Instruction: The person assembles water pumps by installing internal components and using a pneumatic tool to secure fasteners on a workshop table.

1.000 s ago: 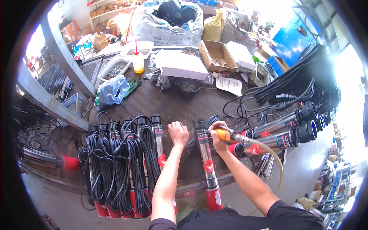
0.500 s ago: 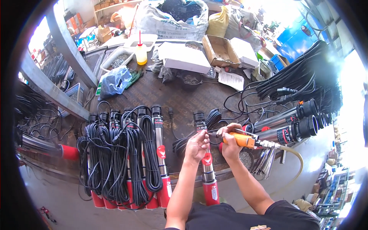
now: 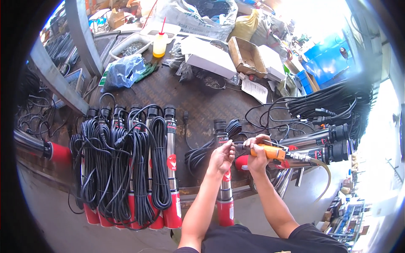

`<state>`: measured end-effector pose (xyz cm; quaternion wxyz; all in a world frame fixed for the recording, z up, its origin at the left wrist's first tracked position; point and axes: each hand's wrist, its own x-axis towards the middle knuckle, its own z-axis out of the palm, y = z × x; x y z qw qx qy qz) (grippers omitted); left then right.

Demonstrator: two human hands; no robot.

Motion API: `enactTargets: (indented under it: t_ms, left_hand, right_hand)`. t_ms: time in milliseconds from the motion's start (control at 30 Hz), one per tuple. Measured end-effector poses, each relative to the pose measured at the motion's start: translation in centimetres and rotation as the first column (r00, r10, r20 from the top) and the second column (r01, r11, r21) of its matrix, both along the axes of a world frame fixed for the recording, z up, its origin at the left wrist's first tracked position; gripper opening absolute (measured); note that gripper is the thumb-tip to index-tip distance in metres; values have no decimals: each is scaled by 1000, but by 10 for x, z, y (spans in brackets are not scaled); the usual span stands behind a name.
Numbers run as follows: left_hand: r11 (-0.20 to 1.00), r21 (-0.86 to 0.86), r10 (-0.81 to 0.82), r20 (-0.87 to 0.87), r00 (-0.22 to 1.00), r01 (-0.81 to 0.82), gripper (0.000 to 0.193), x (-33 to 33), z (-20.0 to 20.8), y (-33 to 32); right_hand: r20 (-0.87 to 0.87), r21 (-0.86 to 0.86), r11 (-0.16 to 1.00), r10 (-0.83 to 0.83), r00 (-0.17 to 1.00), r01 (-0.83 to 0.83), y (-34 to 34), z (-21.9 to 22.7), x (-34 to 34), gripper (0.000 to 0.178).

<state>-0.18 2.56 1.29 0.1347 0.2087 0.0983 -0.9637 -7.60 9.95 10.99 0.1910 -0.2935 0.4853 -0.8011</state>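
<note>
Currently, the right hand clasps an orange air tool; the left hand pinches just left of the tool's tip, whether on anything I cannot tell; below, a steel pump overhangs the near edge of the table.

The table is passable midway — boxes block its far edge, cables the right, pumps the near.
</note>
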Motion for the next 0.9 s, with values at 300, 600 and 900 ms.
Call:
enactTargets:
  t_ms: [300,600,900]
  left_hand:
    - [967,219,109,100,989,-129,13,-27,-16,-12]
    - [952,295,73,29,997,-79,18,-27,-9,-20]
    - [875,469,195,-119,974,-118,11,-29,-25,-25]
  right_hand:
    - [-98,113,994,12,995,-1,-25,-22,-8,28]
    - [-159,165,986,66,985,-39,-28,-34,-12,26]
    - [-155,243,969,77,985,-38,-44,-51,-38,22]
